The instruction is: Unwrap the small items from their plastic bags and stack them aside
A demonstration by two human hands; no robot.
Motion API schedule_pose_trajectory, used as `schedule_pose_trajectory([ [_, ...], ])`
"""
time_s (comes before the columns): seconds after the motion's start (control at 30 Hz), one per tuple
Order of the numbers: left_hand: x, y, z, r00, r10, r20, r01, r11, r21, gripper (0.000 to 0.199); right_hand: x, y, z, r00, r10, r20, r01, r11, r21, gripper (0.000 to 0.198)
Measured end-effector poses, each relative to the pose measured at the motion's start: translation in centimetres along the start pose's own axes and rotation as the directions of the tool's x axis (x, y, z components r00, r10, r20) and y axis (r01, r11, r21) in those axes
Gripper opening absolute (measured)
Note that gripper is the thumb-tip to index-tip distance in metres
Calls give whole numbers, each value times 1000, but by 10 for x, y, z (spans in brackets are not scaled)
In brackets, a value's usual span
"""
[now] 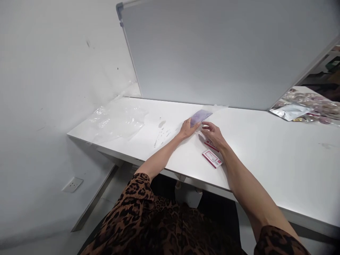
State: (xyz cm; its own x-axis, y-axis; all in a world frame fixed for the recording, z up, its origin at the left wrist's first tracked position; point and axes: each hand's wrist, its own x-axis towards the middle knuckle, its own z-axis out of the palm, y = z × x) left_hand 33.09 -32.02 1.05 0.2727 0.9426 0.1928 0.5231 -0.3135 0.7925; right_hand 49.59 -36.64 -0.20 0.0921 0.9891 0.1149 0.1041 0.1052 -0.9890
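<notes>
The two hands meet over the middle of the white desk (265, 152), where a flat purple packet (200, 117) lies slanted, its far end pointing toward the foot of a large grey-white board (217, 53). The left hand (187, 128) has the near left part of the packet between thumb and fingers, the thumb stretched along the near edge and the fingers at the left side. The right hand (212, 134) is just beside the packet's near right edge, its fingers half curled and the fingertips turned toward the packet; whether they pinch its clear wrapping or only come close to it cannot be told. Clear film (219, 107) shows at the packet's far end. Below the right hand lie two white cards with dark red markings: the nearer card (212, 158) is fully in view, while the farther card (211, 144) is partly hidden by the hand. At the left end of the desk a crumpled clear plastic sheet (117, 122) is spread near the wall (47, 106), with small grey marks on the desktop between it and the left arm. Well apart to the right, a silver pouch (292, 111) lies at the edge of a heap of clear-wrapped packets (325, 101). Both sleeves are leopard-print, and a socket plate (72, 184) sits low on the wall.
</notes>
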Motion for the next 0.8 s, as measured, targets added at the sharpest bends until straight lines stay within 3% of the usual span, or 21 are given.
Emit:
schedule_pose_trajectory([
  [0.1,0,-7,-2,1000,-29,-2,29,995,96,74,3,-1,2,992,-113,54,111,993,39,48],
  [0.23,-4,-6,-1,995,55,-79,-53,998,31,50,5,-7,6,971,-205,120,203,979,32,46],
  [0.33,-7,-3,1,978,73,-197,-98,988,-120,36,3,-10,8,955,-275,113,287,952,-110,50],
  [0.47,-10,2,2,950,-108,-293,-8,930,-369,25,0,-10,10,899,-438,24,408,815,-411,58],
  [0.57,-13,7,1,944,-244,-222,73,811,-581,22,1,-8,9,902,-432,12,389,798,-461,69],
  [0.7,-19,13,1,963,-248,-108,94,682,-726,18,6,-9,1,938,-342,-52,295,869,-396,94],
  [0.8,-22,15,2,972,-232,-33,114,591,-798,15,10,-11,-7,941,-328,-82,270,874,-403,81],
])
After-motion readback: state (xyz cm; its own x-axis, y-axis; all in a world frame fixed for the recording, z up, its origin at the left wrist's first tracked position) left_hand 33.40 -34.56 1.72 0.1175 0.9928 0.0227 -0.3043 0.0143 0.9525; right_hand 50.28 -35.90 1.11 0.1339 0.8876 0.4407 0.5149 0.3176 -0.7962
